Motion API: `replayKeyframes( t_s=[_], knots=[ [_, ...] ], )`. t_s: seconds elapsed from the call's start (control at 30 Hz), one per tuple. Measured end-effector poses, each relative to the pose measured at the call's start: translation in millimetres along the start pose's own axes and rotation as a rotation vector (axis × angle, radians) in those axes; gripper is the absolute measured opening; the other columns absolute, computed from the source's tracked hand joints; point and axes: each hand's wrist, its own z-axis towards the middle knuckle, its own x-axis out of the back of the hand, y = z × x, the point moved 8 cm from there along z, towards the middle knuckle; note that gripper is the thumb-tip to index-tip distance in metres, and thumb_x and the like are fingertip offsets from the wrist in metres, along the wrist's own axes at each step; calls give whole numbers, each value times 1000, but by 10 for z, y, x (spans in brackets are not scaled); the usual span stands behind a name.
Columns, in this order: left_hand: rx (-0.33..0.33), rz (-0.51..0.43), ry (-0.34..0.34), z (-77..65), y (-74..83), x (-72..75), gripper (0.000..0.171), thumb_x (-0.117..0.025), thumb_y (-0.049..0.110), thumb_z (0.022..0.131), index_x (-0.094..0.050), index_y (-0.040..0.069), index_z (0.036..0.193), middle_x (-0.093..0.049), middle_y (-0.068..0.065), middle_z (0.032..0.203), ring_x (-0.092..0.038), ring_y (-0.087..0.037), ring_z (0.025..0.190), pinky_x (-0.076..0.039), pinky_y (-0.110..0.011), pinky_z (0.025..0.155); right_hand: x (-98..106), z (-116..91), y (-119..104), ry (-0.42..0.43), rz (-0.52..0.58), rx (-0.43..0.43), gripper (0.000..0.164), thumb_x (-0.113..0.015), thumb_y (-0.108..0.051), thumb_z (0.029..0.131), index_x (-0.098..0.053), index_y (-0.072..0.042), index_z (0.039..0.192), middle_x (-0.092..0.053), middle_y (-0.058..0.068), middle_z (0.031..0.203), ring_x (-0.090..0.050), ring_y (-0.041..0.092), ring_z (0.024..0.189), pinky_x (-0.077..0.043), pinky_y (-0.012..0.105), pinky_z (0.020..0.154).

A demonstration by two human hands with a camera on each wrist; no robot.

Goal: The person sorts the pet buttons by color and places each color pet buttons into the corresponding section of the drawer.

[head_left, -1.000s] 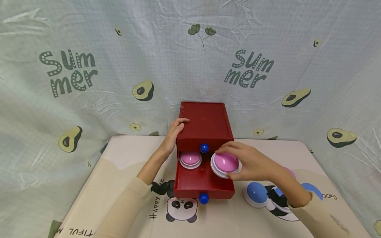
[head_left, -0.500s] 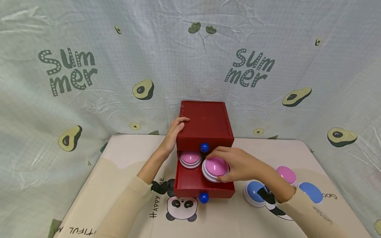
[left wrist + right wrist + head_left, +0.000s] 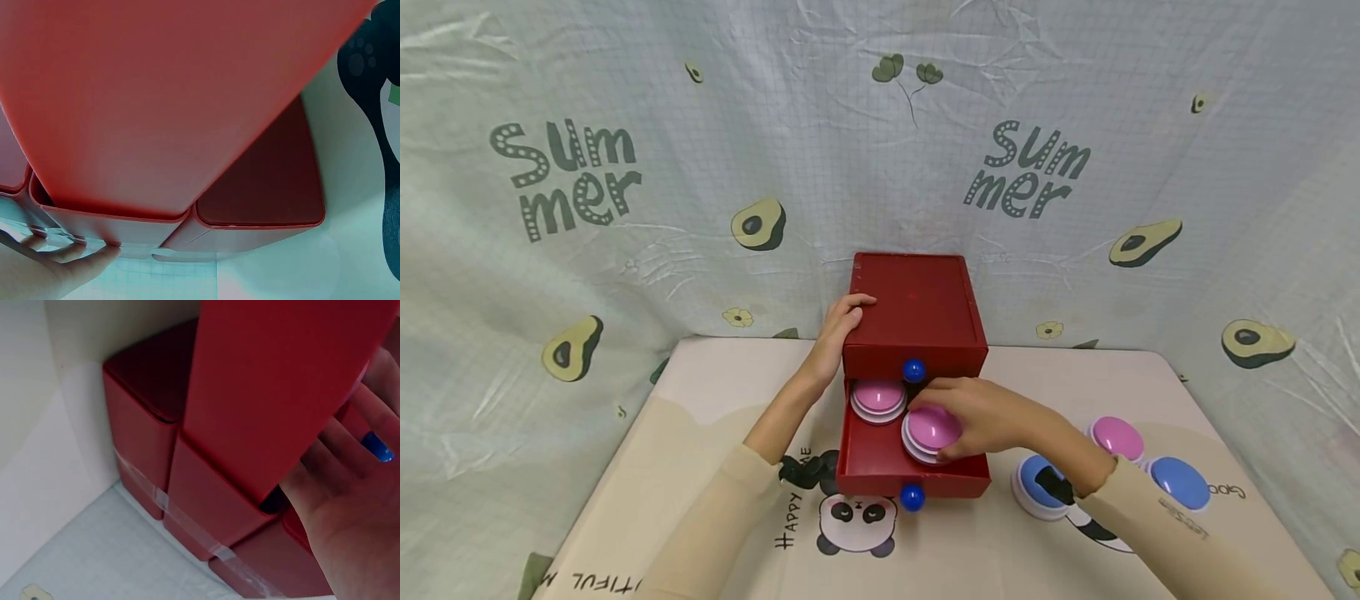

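A red drawer box (image 3: pixel 917 292) with blue knobs stands against the back cloth, one drawer (image 3: pixel 880 486) pulled out. Inside that drawer, at the back left, sits a pink dome button (image 3: pixel 880 395) on a white base. My right hand (image 3: pixel 985 412) reaches into the drawer and grips a second pink dome button (image 3: pixel 931 427) by its sides; whether its base touches the drawer floor I cannot tell. My left hand (image 3: pixel 835 333) rests on the box's top left edge with fingers extended. In the right wrist view, the drawer wall and the right hand (image 3: pixel 350 475) hide most of that button.
Right of the drawer, on the patterned table cover, lie a blue dome button (image 3: pixel 1037 483) partly behind the right wrist, a pink dome button (image 3: pixel 1117 437) and another blue dome button (image 3: pixel 1180 482). Clear tape (image 3: pixel 162 499) runs along the box's back. Cloth hangs behind and at both sides.
My right hand has carried the pink dome button left and slightly toward me, lower into the open drawer. The left hand stays on the box. The buttons on the right have come into fuller view.
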Motion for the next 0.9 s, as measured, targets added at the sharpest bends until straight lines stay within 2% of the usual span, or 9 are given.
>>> replayKeyframes(
  t_s=[0.3, 0.63, 0.73, 0.9],
  knots=[
    [-5, 2, -7, 1, -16, 3, 44, -35, 33, 107, -53, 13, 141, -30, -11, 160, -24, -29, 148, -20, -55, 120, -87, 59, 41, -7, -26, -25, 63, -89, -30, 77, -64, -20, 134, -65, 5, 135, -62, 24, 123, -58, 46, 96],
    [-3, -6, -9, -2, -15, -4, 44, -36, 33, 107, -53, 12, 141, -29, -11, 160, -24, -30, 149, -19, -55, 122, -90, 32, 26, 6, -24, -34, 61, -89, -25, 78, -66, -18, 133, -65, 7, 135, -62, 27, 124, -58, 48, 96],
    [-1, -3, -10, -4, -19, -10, 44, -35, 33, 107, -53, 13, 142, -29, -11, 160, -24, -30, 149, -19, -56, 121, -67, 15, -9, 38, -60, -10, 57, -90, -26, 77, -68, -18, 130, -68, 4, 130, -64, 25, 120, -59, 45, 95],
    [0, -1, -9, -8, -5, 2, 44, -35, 32, 106, -52, 12, 141, -29, -11, 160, -24, -30, 149, -20, -56, 121, -5, -1, -113, 124, -191, 60, 50, -91, -28, 77, -73, -18, 122, -70, 3, 121, -65, 20, 113, -60, 39, 91]
  ],
)
